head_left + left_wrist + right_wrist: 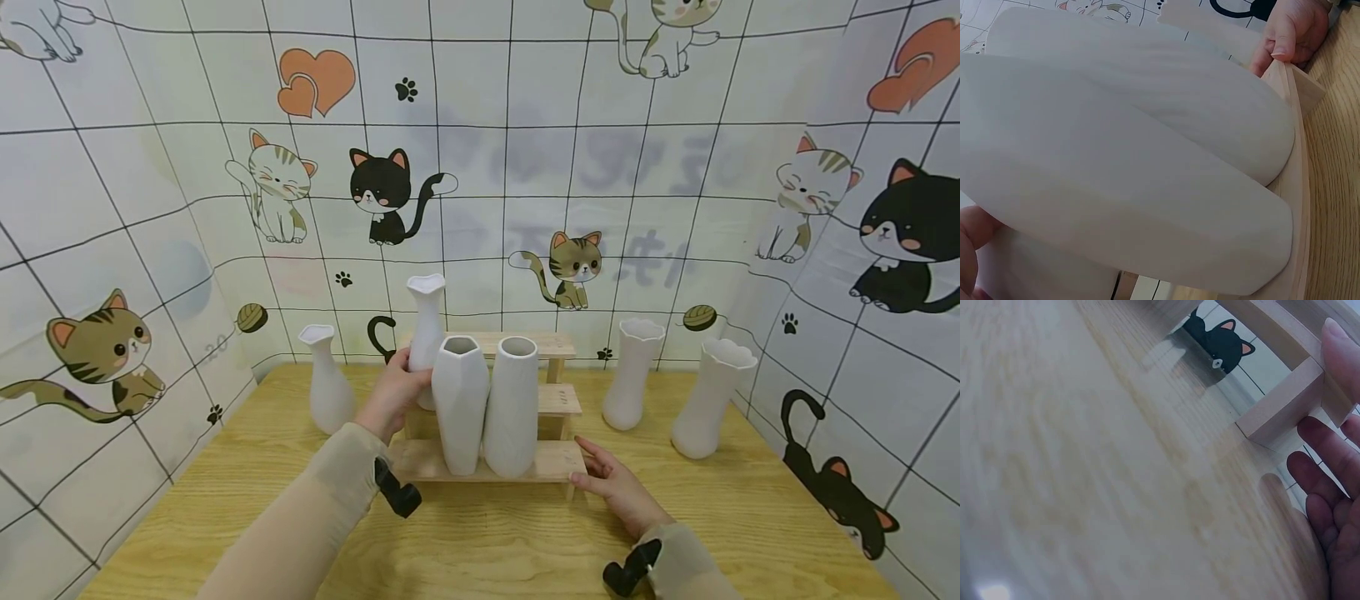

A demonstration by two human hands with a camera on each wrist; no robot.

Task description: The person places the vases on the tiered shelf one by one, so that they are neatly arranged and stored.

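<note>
My left hand (393, 396) grips a slim white vase (427, 312) with a flared wavy rim, at the middle step of a three-tier wooden stand (553, 460). The vase's base is partly hidden. On the lowest step, a faceted white vase (460, 408) and a rounded white vase (512, 408) stand side by side; both fill the left wrist view. My right hand (618, 490) holds the right end of that lowest step. In the right wrist view, its thumb (1341, 359) lies on the board and a finger touches the support (1285, 403) below.
A white bottle-shaped vase (332, 392) stands left of the stand. Two white vases with wavy rims, one nearer the stand (630, 375) and one further right (708, 404), stand on the wooden table (480, 550). Behind rises a cat-patterned tiled backdrop (472, 158).
</note>
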